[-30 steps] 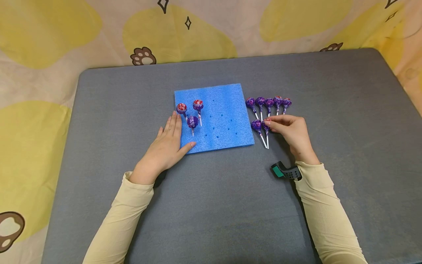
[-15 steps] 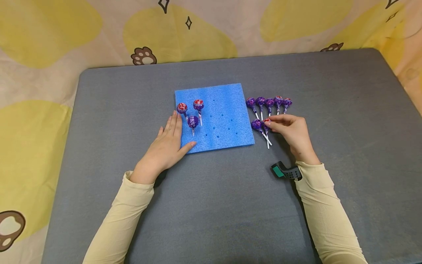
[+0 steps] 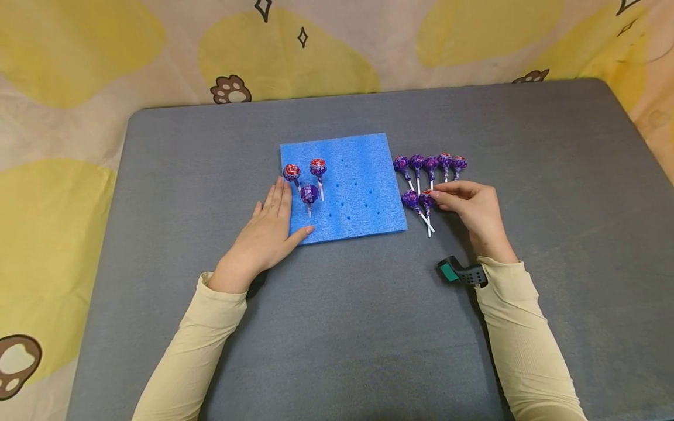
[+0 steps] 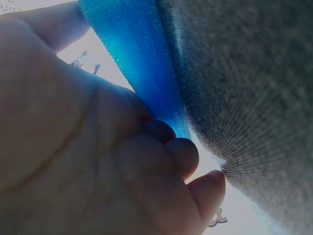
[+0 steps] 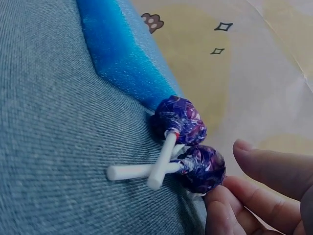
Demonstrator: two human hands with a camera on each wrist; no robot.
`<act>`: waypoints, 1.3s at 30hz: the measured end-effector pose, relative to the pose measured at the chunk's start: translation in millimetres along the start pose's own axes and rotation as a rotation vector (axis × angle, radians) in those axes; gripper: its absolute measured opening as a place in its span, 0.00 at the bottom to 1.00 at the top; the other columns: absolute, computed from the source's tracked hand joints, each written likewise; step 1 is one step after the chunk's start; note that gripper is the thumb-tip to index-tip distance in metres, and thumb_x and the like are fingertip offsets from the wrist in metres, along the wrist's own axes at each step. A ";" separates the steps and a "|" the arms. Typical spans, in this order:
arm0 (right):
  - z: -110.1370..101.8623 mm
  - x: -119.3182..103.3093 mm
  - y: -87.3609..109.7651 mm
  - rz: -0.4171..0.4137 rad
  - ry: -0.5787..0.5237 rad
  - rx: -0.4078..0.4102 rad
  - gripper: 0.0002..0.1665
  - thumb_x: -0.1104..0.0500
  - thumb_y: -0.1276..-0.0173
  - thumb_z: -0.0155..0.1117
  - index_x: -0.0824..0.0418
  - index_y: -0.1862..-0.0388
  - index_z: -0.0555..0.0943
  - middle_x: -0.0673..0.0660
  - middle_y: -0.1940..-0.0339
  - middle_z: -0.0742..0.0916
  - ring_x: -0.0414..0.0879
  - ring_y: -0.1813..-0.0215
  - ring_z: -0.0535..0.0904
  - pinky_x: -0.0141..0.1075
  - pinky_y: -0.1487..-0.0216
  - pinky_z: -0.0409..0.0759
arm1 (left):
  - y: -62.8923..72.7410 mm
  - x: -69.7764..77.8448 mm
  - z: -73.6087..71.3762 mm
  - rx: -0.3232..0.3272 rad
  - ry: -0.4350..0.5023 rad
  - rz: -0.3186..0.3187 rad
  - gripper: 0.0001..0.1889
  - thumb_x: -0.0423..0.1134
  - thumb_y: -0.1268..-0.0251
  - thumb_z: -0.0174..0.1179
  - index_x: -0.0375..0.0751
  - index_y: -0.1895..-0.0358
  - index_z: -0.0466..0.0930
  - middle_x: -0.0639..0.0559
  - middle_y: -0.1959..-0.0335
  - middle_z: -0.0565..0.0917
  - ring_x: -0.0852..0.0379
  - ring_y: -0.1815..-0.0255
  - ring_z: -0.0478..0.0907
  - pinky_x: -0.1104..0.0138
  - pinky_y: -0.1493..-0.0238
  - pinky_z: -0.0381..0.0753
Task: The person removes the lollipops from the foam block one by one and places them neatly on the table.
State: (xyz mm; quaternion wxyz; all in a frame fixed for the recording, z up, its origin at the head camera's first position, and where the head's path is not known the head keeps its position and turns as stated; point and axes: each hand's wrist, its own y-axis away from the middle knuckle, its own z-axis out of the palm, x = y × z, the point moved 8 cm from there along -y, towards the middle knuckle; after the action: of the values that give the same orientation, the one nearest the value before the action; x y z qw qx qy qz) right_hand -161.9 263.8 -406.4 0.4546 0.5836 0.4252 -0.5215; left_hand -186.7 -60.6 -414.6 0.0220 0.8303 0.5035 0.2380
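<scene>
Starting on the left: the left hand point(image 3: 265, 240) lies along the left edge of the blue foam block point(image 3: 363, 158), fingers pretty straight and mostly together, thumb spread out over the near-left corner. Not gripping, just resting there.

On the block's left part, three lollipops point(image 3: 309, 194) stand heads up, sticks down in the foam; right of them it's just small holes point(image 3: 366, 205).

Just off the block's right edge, near half, there's an inner lollipop point(image 3: 410, 199) lying with its stick slanting away from the foam. Next one out is the outer lollipop point(image 3: 427, 199), the one that matters here. Long axis runs roughly along the block's right edge, head at the far end, stick towards the person. Snag: the inner one's stick crosses it, and looks to be on top.

Past the block's far-right part there's a back row point(image 3: 431, 164) of five more, some sticks hidden.

Furthest out from the block, the right hand point(image 3: 478, 213) is way nearer. The outer head sits directly left of its fingertips. The wrist view shows one digit clear of the candy and others right against it, so not clamped; can't tell how firmly they touch.
</scene>
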 end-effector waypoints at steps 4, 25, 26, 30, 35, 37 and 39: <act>-1.9 -1.0 0.0 -0.001 -0.025 0.007 0.10 0.71 0.44 0.69 0.73 0.61 0.83 0.49 0.73 0.87 0.39 0.70 0.83 0.27 0.67 0.80 | -0.5 -0.3 0.2 -0.001 0.001 -0.004 0.46 0.58 0.29 0.44 0.31 0.27 0.28 0.39 0.25 0.29 0.45 0.25 0.29 0.46 0.30 0.38; -5.6 -8.5 2.2 -0.055 -0.089 0.035 0.09 0.71 0.44 0.69 0.72 0.62 0.84 0.51 0.70 0.88 0.39 0.68 0.83 0.28 0.65 0.81 | 1.7 -0.3 0.9 0.007 0.004 -0.001 0.46 0.59 0.29 0.44 0.30 0.27 0.29 0.38 0.25 0.30 0.44 0.25 0.29 0.46 0.31 0.39; -5.4 -9.1 2.1 -0.058 -0.090 0.034 0.09 0.71 0.44 0.69 0.72 0.62 0.84 0.51 0.70 0.88 0.39 0.68 0.83 0.28 0.65 0.81 | 1.5 -0.3 0.8 0.008 0.005 -0.001 0.46 0.58 0.29 0.45 0.30 0.27 0.29 0.38 0.25 0.30 0.44 0.25 0.29 0.46 0.31 0.39; -4.3 -10.6 2.2 -0.066 -0.078 0.020 0.11 0.71 0.43 0.69 0.73 0.60 0.83 0.51 0.69 0.88 0.39 0.68 0.83 0.28 0.64 0.80 | 0.7 0.1 0.8 0.005 0.006 -0.004 0.46 0.58 0.30 0.45 0.31 0.27 0.29 0.39 0.25 0.30 0.44 0.25 0.29 0.46 0.30 0.38; 2.0 -10.8 2.8 -0.067 -0.078 -0.012 0.11 0.70 0.42 0.68 0.73 0.59 0.83 0.52 0.69 0.87 0.40 0.67 0.83 0.29 0.63 0.81 | 1.0 -0.3 1.0 0.007 0.009 -0.005 0.47 0.58 0.30 0.45 0.30 0.27 0.29 0.38 0.25 0.30 0.44 0.25 0.30 0.46 0.31 0.38; 5.5 -10.9 3.6 -0.064 -0.073 -0.026 0.12 0.70 0.42 0.68 0.74 0.58 0.82 0.52 0.68 0.87 0.40 0.67 0.83 0.29 0.63 0.80 | 1.2 -0.5 1.2 0.006 0.008 -0.006 0.47 0.58 0.30 0.45 0.30 0.27 0.29 0.38 0.25 0.30 0.43 0.25 0.30 0.46 0.31 0.38; 8.8 -11.5 4.6 -0.067 -0.068 -0.038 0.15 0.70 0.42 0.68 0.78 0.56 0.80 0.52 0.68 0.87 0.40 0.66 0.83 0.29 0.62 0.80 | 1.4 -0.5 1.3 0.006 0.006 -0.007 0.47 0.58 0.30 0.46 0.30 0.27 0.29 0.38 0.25 0.30 0.43 0.25 0.30 0.46 0.31 0.39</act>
State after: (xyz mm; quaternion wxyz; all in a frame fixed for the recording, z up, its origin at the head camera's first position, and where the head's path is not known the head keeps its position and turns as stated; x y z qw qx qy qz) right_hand -160.5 253.9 -395.0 0.4620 0.5425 0.4386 -0.5476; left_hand -185.2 -61.4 -415.5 0.0188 0.8279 0.5071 0.2390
